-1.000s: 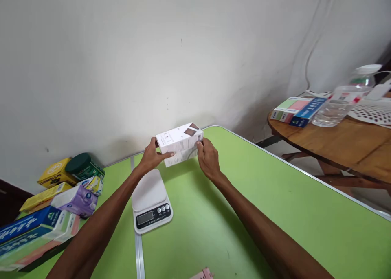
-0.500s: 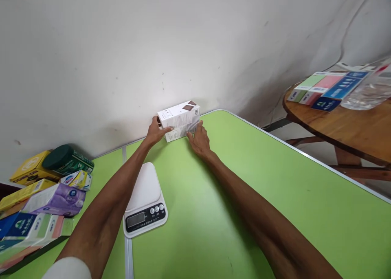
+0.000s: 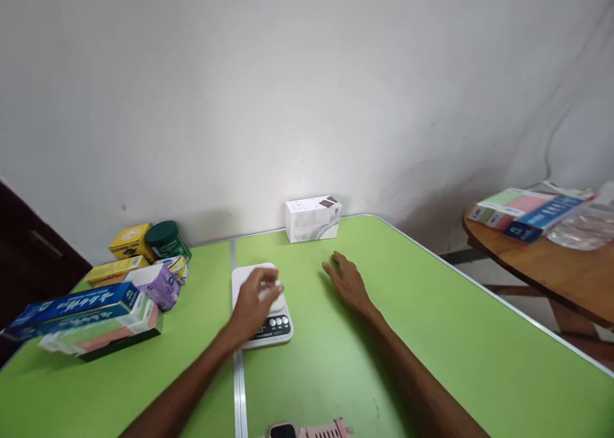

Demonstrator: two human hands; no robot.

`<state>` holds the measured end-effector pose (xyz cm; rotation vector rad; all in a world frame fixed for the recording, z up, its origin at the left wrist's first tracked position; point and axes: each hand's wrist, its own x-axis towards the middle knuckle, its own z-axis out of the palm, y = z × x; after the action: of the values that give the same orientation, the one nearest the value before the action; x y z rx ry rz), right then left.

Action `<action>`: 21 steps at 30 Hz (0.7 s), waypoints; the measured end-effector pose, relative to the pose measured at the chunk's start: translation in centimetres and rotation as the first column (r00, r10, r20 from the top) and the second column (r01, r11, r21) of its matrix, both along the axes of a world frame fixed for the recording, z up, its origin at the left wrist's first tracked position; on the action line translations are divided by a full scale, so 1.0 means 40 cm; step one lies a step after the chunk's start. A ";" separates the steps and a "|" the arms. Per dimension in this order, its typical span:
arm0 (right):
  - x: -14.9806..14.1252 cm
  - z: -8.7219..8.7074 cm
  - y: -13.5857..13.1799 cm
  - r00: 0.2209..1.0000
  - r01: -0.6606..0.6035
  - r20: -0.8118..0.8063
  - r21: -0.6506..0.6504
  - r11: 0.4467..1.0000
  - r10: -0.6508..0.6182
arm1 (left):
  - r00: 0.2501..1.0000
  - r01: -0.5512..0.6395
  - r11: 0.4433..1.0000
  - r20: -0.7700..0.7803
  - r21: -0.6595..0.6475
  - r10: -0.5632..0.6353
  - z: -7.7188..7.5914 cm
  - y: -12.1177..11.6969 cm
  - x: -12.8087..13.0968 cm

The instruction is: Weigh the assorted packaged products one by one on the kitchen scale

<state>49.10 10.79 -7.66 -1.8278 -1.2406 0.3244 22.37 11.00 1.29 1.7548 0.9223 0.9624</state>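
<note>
A white box [image 3: 313, 222] with brown diamond shapes on its top stands at the back of the green table [image 3: 432, 323], close to the wall. My right hand [image 3: 349, 283] is just in front of it, fingers apart, holding nothing. Over the white kitchen scale [image 3: 242, 278] hovers my left hand [image 3: 254, 300], its fingers curved and apart with no object between them. It covers part of the scale's plate and display; whether it touches the scale I cannot tell. At the near edge lies a smartwatch with a pink strap [image 3: 321, 430], partly cut off.
On the left sit a yellow box [image 3: 130, 242], a dark green jar [image 3: 167, 238], a purple pack [image 3: 156, 286] and stacked blue boxes [image 3: 77, 307]. A round wooden table [image 3: 542, 259] at right bears boxes [image 3: 525, 211] and a clear bottle [image 3: 582, 224].
Both hands have let go of the white box, which now stands by the wall. My left hand has come back over the scale, and my right hand has drawn back a little.
</note>
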 end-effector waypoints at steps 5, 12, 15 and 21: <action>-0.081 0.048 -0.218 0.940 -0.156 -0.314 -0.059 0.986 0.130 | 0.996 -0.086 0.996 0.000 -0.014 0.086 -0.115 -0.288 -0.143; -0.240 0.154 -0.317 0.936 -0.214 -0.310 -0.133 0.968 0.165 | 0.864 -0.498 0.851 0.013 0.167 0.503 -0.127 -0.368 -0.413; -0.405 0.195 -0.291 0.839 -0.456 -0.356 -0.045 0.889 0.412 | 0.645 -0.728 0.580 0.078 0.367 0.760 -0.092 -0.340 -0.557; -0.755 0.214 -0.196 0.648 -0.714 -0.322 0.060 0.698 0.690 | 0.213 -0.892 0.055 0.309 0.448 0.927 0.009 -0.239 -0.794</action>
<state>18.90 2.95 0.90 -1.1846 -1.6726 1.0754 -9.38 1.45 1.63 1.4434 2.1244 2.2260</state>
